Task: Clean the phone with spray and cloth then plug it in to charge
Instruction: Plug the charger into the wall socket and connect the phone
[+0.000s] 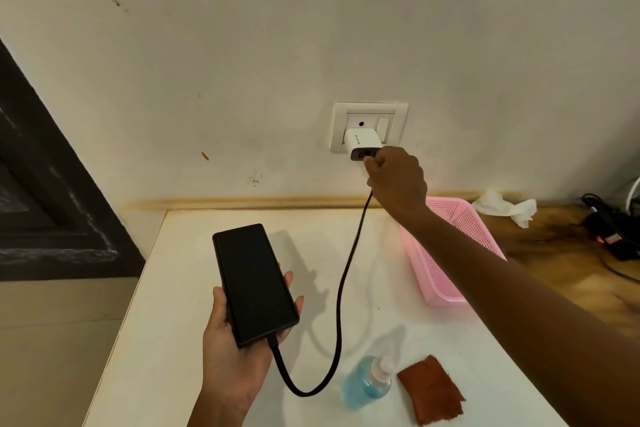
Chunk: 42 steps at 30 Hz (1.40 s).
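Head view: the left hand [235,354] cradled the phone [254,284] above the worktop [207,218], fingers curled round its edges, screen dark. The black cable [341,305] was already seated in the phone's lower end. The right hand [398,180] pinched the cable's other plug at the wall charger [362,146]. Spray bottle [367,381] and cloth [431,392] lay set aside; cleaning appeared finished, with only the charger-end connection left to confirm.

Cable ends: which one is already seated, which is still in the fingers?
The cable end at the phone is seated; the right hand pinches the other end at the wall charger.
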Tool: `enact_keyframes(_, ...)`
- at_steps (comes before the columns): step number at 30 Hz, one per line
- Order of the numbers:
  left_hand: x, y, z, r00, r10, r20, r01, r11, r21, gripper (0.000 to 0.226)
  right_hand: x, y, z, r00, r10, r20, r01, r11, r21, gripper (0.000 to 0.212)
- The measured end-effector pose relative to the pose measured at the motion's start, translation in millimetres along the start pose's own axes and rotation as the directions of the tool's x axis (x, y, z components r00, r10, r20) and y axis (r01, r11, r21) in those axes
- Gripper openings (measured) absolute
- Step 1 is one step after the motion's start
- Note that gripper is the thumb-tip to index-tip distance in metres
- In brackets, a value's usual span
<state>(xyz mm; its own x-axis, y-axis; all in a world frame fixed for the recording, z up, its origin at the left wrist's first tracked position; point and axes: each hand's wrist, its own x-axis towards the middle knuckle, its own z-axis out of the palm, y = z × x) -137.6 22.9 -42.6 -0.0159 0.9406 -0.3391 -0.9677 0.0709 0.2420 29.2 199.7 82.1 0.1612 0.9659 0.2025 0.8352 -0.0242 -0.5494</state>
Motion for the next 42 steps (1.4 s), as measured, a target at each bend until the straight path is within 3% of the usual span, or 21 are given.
enact_keyframes(6,1,0,-2,1.000,0.007,0.022,-0.007,1.000,0.000,0.052,5,-8,9,0.999,-0.016,-0.044,0.015,1.000,-0.014,0.017)
enact_keyframes(15,0,-8,0,0.999,-0.024,0.022,0.023,0.999,0.040,0.052,6,-4,11,0.996,0.004,-0.084,-0.011,0.997,-0.080,0.021)
enact_keyframes(20,1,-7,1,0.999,-0.044,0.027,0.041,0.994,0.098,0.051,4,24,4,0.977,-0.120,-0.175,0.106,0.991,-0.087,0.042)
enact_keyframes(23,2,-6,1,0.999,-0.039,0.025,0.037,0.995,0.094,0.051,8,40,1,0.911,-0.286,-0.296,0.253,0.956,-0.147,0.018)
enact_keyframes(24,2,-6,0,0.999,-0.040,0.023,0.038,0.995,0.088,0.052,10,44,0,0.895,-0.339,-0.289,0.289,0.936,-0.203,0.015)
enact_keyframes(28,1,-6,0,0.999,-0.052,0.017,0.050,0.995,0.086,0.053,17,51,8,0.909,-0.412,-0.057,0.349,0.830,-0.434,0.072)
enact_keyframes(30,1,-7,1,0.998,-0.056,0.015,0.054,0.994,0.096,0.052,18,54,13,0.898,-0.440,0.030,0.393,0.767,-0.507,0.090)
enact_keyframes(36,1,-7,1,0.998,-0.056,0.017,0.054,0.995,0.084,0.053,21,64,22,0.897,-0.415,0.152,0.413,0.663,-0.625,0.099)
enact_keyframes(42,0,-7,1,0.997,-0.063,0.035,0.060,0.995,0.081,0.052,24,54,38,0.941,-0.284,0.187,0.339,0.762,-0.552,0.105)
